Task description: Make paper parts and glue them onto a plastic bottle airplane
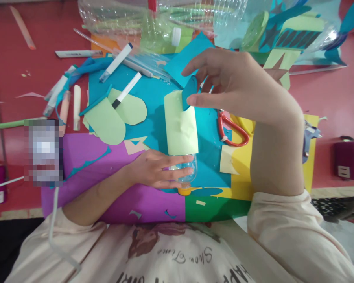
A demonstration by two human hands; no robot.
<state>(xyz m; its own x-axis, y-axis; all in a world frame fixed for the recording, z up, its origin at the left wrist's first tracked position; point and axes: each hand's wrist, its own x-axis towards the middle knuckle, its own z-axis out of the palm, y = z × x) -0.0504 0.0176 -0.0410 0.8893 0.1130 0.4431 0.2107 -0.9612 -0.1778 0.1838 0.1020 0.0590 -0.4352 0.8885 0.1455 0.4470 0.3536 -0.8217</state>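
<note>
My left hand [156, 169] is wrapped round the neck end of a clear plastic bottle [186, 173] with a yellow cap [184, 191]. A light green paper sheet [179, 124] covers the bottle's body. My right hand [233, 86] pinches a small blue paper piece [189, 93] between thumb and fingers and holds it against the upper edge of the green paper. The bottle is held above sheets of blue [153, 94], purple [85, 151], green [215, 208] and yellow [242, 173] paper.
Red-handled scissors [231, 131] lie just right of the bottle. Two markers [116, 62] [126, 90], green paper cut-outs [106, 120] and paper scraps lie at the left. Clear plastic bottles [129, 19] and decorated cut-outs [295, 31] fill the far edge. A glue gun [309, 135] sits at the right.
</note>
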